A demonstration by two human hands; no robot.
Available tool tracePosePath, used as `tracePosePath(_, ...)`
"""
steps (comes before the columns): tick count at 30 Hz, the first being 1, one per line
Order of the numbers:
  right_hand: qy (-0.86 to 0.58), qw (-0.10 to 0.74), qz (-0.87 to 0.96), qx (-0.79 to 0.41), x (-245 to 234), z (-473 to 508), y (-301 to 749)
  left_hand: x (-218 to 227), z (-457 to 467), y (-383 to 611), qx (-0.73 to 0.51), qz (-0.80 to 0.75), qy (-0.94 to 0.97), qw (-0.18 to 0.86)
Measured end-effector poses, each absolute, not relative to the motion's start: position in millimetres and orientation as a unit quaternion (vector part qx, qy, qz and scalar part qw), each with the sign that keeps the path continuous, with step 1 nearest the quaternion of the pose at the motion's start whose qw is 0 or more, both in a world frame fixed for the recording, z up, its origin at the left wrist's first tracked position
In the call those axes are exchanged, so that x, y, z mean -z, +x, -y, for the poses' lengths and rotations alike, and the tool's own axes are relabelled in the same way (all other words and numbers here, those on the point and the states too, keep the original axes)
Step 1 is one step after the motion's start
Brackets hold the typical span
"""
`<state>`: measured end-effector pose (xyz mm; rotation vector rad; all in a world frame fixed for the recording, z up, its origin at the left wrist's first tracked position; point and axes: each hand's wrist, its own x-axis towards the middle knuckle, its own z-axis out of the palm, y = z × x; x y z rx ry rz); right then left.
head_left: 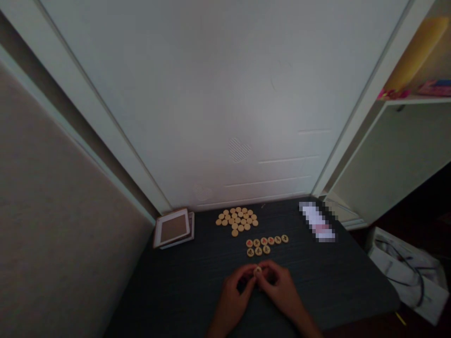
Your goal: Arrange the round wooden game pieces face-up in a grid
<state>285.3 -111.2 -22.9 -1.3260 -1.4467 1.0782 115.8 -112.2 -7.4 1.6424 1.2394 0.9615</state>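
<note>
My left hand (pixel 235 292) and my right hand (pixel 281 287) meet near the front of a dark table (pixel 176 286), fingertips pinched together on one round wooden game piece (pixel 258 270). Just beyond the hands lie two short rows of face-up pieces (pixel 266 245) with red and dark marks. Farther back sits a cluster of several face-down blank pieces (pixel 237 219).
An open, shallow wooden box (pixel 173 228) rests at the table's back left corner. A blurred white packet (pixel 317 221) lies at the back right. A white wall panel rises behind the table. A white bag with cords (pixel 408 272) sits on the floor at right, below a shelf.
</note>
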Motion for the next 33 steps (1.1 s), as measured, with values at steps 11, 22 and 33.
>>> tracePosePath(11,-0.517,0.424,0.598,-0.443,14,114,286,4,114,117,-0.385,-0.506,0.656,0.407)
tracePosePath(22,-0.504,0.423,0.615,-0.436,14,113,285,8,111,119,-0.407,-0.508,0.633,0.419)
tracePosePath(33,-0.501,0.432,0.626,-0.413,13,113,281,4,112,116,-0.414,-0.499,0.630,0.427)
